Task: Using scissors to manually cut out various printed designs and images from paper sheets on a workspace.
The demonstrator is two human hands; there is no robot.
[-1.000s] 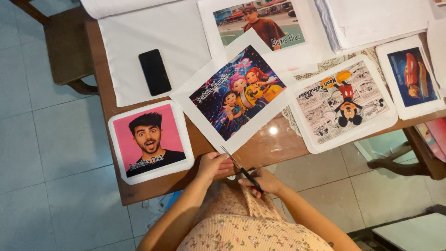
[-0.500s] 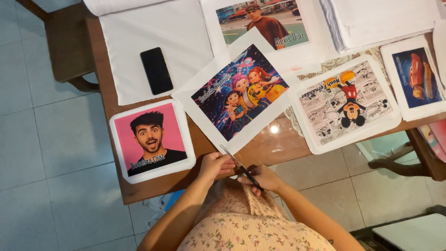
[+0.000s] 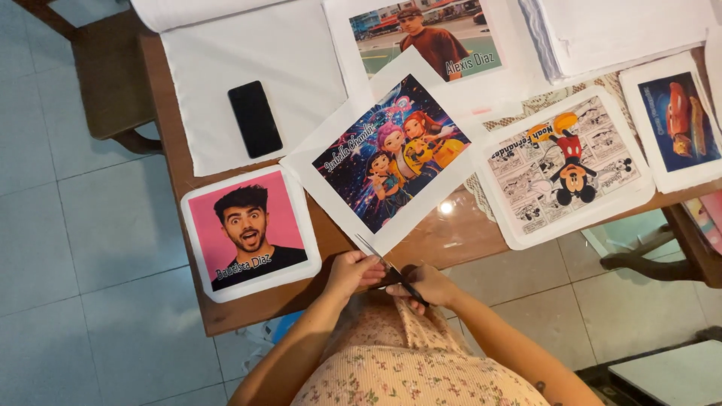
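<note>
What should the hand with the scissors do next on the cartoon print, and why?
Probably close the scissors and carry the cut along the white border. The right hand holds them with the blades open at the near corner of the cartoon print, and the left hand pinches that corner, while the pink portrait print nearby already has rounded corners.

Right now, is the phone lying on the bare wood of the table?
No: the black phone lies on a white sheet spread over the table, not on wood.
</note>
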